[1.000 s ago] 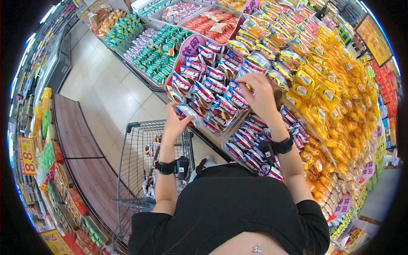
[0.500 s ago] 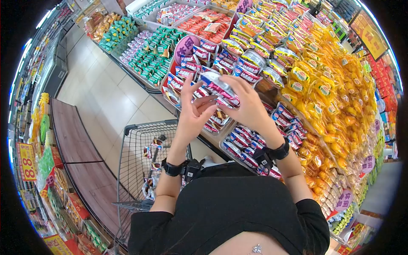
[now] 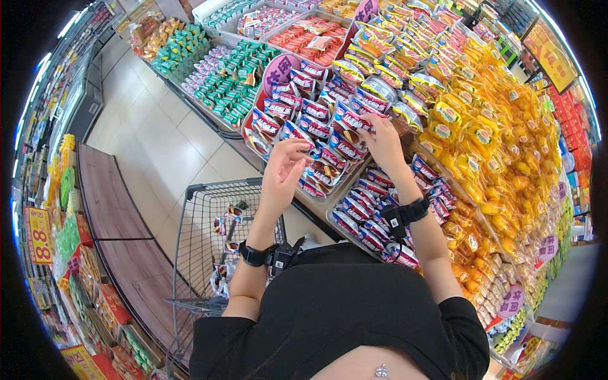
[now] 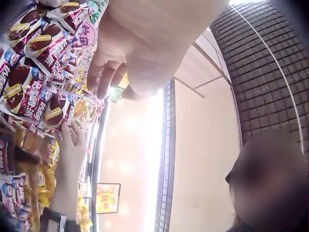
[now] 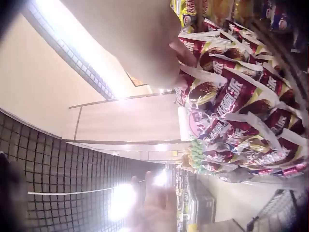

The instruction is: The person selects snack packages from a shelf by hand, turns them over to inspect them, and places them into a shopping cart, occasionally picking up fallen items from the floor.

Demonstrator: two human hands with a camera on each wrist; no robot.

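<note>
Wrapped chocolate pies in red, white and blue packets fill a bin [image 3: 247,140] in front of me. My right hand [image 3: 385,147] is at the bin's right side, its thumb and fingers pinching the end of a chocolate pie packet [image 3: 348,118]. In the right wrist view those fingertips [image 5: 186,55] lie at a packet's edge. My left hand [image 3: 283,174] hovers over the near left part of the bin, fingers loosely bent. Nothing shows in its grasp in the left wrist view, where its fingers [image 4: 104,77] hang beside the packets.
A wire shopping cart [image 3: 183,221] holding some packets stands at my left, beside a low wooden platform [image 3: 123,209]. More pie packets [image 3: 361,209] lie in a nearer bin. Yellow-wrapped goods [image 3: 487,152] pile up on the right, and green packets [image 3: 237,79] lie beyond.
The right hand raised a pie packet between both hands, then went back down right to the bin. The left hand came in from the bin's left edge and now stays over the packets.
</note>
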